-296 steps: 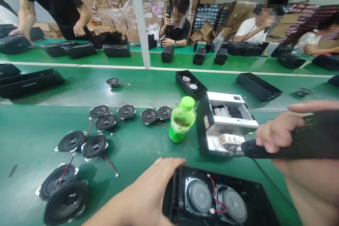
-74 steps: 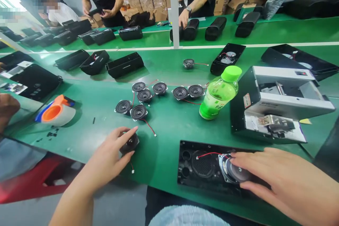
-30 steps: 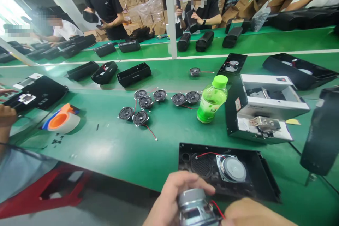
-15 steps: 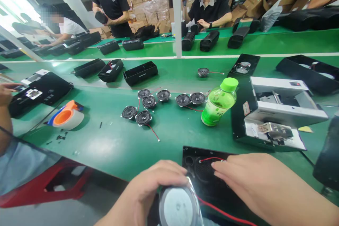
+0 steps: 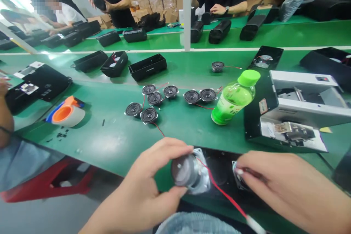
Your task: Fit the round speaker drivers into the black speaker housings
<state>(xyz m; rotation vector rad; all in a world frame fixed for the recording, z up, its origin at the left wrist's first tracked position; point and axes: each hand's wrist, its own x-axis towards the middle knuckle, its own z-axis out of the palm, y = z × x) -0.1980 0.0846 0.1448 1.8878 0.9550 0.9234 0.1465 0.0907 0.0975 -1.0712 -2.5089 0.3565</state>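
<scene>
My left hand (image 5: 142, 190) grips a speaker driver (image 5: 189, 170) by its silver magnet, at the left end of a black speaker housing (image 5: 219, 161) on the green bench. A red wire (image 5: 222, 193) runs from the driver down to the right. My right hand (image 5: 290, 186) rests over the housing, its fingertips on a second driver (image 5: 238, 173) seated inside. Most of the housing is hidden under my hands.
Several small loose speaker drivers (image 5: 149, 115) lie on the green bench (image 5: 115, 142) ahead. A green bottle (image 5: 234, 98) stands beside a white and black machine (image 5: 296, 113). A tape dispenser (image 5: 65, 111) sits at left. Black housings (image 5: 146, 66) lie on the conveyor; other people work beyond.
My left hand picked a driver off the bench, turned it over near my lap, and now holds it at the housing's left end. My right hand stays on the seated driver.
</scene>
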